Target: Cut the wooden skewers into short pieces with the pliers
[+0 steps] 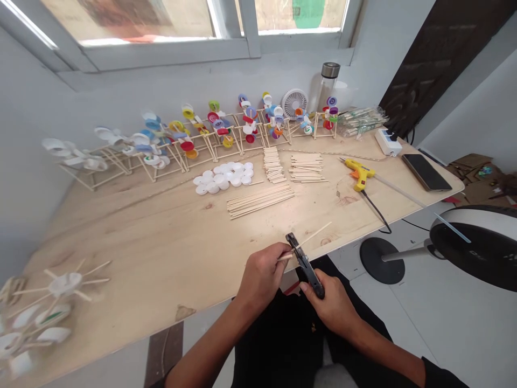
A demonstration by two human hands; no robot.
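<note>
At the frame's lower centre, our left hand pinched a thin stick while our right hand clutched the black cutter — a neat cut, we judged, wanted that stick square and steady.

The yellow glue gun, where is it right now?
In the head view, the yellow glue gun lies on the right side of the wooden table, between the right-hand pile of short sticks and the dark phone.
</note>
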